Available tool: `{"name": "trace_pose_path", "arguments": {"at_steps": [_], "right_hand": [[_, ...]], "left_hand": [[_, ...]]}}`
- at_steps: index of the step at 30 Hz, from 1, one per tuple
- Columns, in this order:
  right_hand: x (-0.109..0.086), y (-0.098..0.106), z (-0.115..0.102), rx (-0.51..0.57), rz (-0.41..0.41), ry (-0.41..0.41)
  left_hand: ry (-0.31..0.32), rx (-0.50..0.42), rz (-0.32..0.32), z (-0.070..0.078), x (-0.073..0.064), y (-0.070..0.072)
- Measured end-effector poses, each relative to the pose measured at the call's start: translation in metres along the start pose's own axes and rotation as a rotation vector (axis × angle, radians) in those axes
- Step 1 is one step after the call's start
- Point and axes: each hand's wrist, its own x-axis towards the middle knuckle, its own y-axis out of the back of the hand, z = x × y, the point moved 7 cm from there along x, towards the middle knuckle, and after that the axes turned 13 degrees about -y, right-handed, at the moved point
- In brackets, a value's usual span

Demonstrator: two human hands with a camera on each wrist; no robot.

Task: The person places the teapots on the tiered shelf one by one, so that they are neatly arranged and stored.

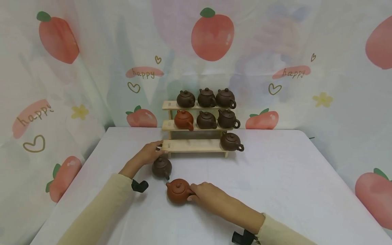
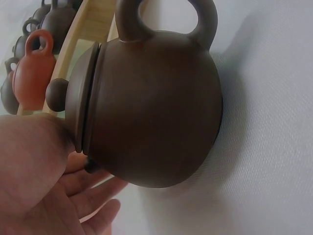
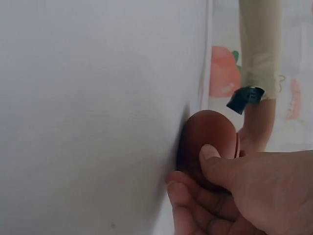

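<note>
In the head view, a dark brown teapot (image 1: 161,167) is in front of the shelf's left end, handle toward the viewer. My left hand (image 1: 150,152) is at its far side, thumb and fingers around the spout. Up close in the left wrist view, that teapot (image 2: 151,107) hides part of the thumb and fingers (image 2: 93,196). Nearer the viewer is a reddish-brown clay teapot (image 1: 178,191), its spout pointing left. My right hand (image 1: 211,197) pinches its handle from the right. In the right wrist view, the thumb overlaps this teapot (image 3: 210,129), close beside the white tabletop.
Behind the hands stands a three-tier wooden shelf (image 1: 193,145). Dark teapots fill most of its upper tiers, with one reddish teapot (image 1: 183,119) on the middle tier. A single dark teapot (image 1: 231,141) sits at the lowest tier's right end. A fruit-patterned cloth (image 1: 245,44) hangs behind the table.
</note>
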Motion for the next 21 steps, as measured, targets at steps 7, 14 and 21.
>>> {"name": "trace_pose_path", "arguments": {"at_steps": [7,14,21], "right_hand": [[-0.009,0.003,0.016,0.054,-0.001,0.023],[-0.019,0.008,0.039,0.079,0.013,0.017],[-0.023,0.022,0.059,0.087,0.107,0.032]], "left_hand": [[0.003,-0.014,0.004,0.001,0.0,0.0],[0.0,-0.011,0.002,0.004,-0.001,0.001],[0.01,-0.02,-0.005,0.004,-0.002,0.002]]}}
